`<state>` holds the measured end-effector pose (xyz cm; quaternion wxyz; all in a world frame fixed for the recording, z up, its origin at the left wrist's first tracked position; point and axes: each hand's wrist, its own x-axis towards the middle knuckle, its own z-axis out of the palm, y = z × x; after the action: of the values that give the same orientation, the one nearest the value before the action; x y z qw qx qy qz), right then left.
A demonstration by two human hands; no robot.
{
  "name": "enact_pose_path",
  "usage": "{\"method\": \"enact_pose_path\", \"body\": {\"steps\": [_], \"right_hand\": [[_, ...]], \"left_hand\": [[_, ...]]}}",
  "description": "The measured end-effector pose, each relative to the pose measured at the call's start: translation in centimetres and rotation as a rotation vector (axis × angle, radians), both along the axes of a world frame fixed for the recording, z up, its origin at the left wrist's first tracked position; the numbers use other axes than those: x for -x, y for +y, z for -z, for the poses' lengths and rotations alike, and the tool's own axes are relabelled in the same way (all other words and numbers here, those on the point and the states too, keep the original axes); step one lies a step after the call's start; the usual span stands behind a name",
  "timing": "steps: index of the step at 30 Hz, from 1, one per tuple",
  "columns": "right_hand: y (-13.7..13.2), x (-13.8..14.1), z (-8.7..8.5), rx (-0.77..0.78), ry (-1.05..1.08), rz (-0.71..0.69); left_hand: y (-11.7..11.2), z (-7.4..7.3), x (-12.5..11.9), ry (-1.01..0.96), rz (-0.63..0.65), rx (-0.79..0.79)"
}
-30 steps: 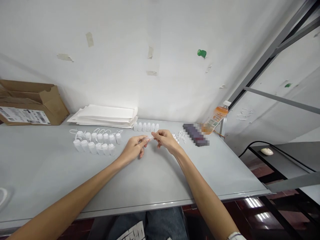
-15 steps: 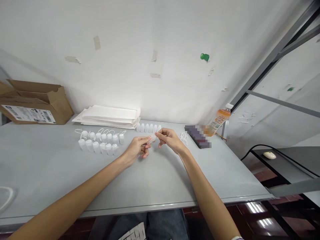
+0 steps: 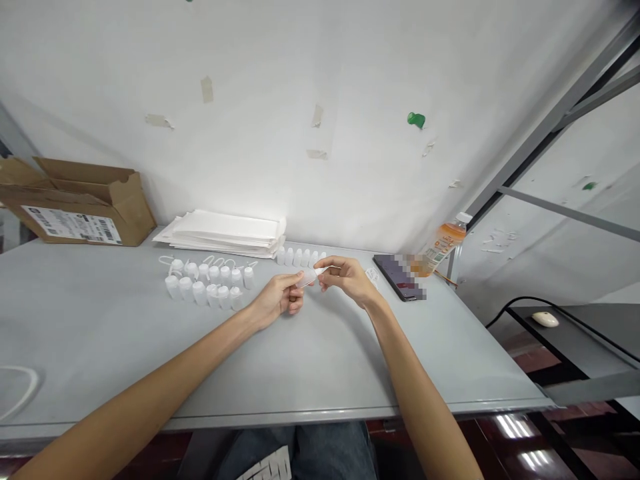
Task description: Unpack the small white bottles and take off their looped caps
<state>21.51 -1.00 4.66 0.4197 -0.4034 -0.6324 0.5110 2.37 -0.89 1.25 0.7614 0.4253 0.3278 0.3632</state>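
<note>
My left hand (image 3: 278,300) pinches a small translucent white bottle (image 3: 307,279) just above the grey table (image 3: 300,360). My right hand (image 3: 347,280) meets it from the right, fingers closed on the bottle's tip end. Behind the hands stands a short row of small white bottles (image 3: 300,257). To the left lie two rows of white bottles with looped strings (image 3: 210,283). Loose white strings (image 3: 372,275) lie just right of my right hand.
A stack of white paper bags (image 3: 225,232) lies against the wall. An open cardboard box (image 3: 75,203) sits at the far left. A dark phone (image 3: 403,277) and an orange drink bottle (image 3: 443,243) are at the right. A metal frame and a lower desk with a mouse (image 3: 545,319) lie beyond.
Both hands stayed together on the little bottle, shifting slightly; my left fingers curled in more. The view drifted, so everything sits a little further right and lower.
</note>
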Motion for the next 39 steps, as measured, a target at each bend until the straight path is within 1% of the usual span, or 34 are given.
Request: {"method": "enact_pose_path", "body": {"steps": [4,9,16,23,29,33,36,39], "right_hand": [[0.0,0.1,0.1,-0.001,0.02,0.018],[0.0,0.3,0.4,0.02,-0.061,0.05],[0.0,-0.1,0.2,0.049,-0.028,0.012],[0.0,0.4,0.1,0.005,-0.01,0.069],[0.0,0.6,0.2,-0.036,0.035,0.077],[0.1,0.0,0.0,-0.029,0.046,0.074],[0.1,-1.2,-0.5,-0.059,0.082,0.15],[0.1,-2.9,-1.1,-0.099,0.072,0.243]], "left_hand": [[-0.1,-0.1,0.0,0.003,0.0,0.0],[-0.1,0.1,0.0,0.036,-0.009,-0.012],[-0.1,-0.1,0.0,0.048,-0.006,-0.014],[-0.1,0.1,0.0,0.034,0.003,-0.001],[0.2,0.2,0.1,0.001,0.052,0.04],[0.2,0.2,0.3,0.012,0.095,0.016],[0.0,0.2,0.4,0.009,0.105,-0.021],[-0.1,0.3,0.4,0.026,0.095,-0.056]]}}
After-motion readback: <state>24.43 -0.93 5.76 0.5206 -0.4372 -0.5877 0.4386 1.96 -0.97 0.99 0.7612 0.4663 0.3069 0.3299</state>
